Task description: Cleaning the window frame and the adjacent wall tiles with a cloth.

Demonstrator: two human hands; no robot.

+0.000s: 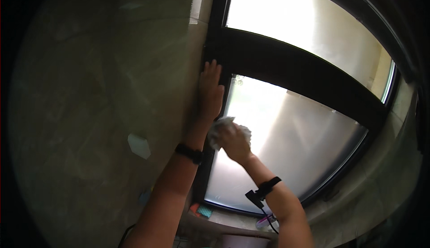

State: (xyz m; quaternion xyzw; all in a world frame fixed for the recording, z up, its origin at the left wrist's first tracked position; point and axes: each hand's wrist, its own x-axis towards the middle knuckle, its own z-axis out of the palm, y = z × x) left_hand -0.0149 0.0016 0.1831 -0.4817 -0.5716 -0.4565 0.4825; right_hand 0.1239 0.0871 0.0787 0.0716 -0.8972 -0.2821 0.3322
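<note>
A crumpled grey-white cloth [216, 133] is bunched under my right hand [235, 142], whose fingers press it against the left edge of the frosted lower window pane [291, 145]. Higher up and to the left, my left hand [210, 91] rests flat along the dark window frame [277, 66] where it meets the wall, fingers stretched out and holding nothing. Both wrists wear black bands, and a thin cable hangs from the right one.
A tiled wall [89, 91] rises on the left, with a pale plate [139, 146] on it. Along the sill below the pane lie an orange and teal sponge [204, 211] and a purple item [264, 221]. A pale pink container [244, 241] shows at the bottom edge.
</note>
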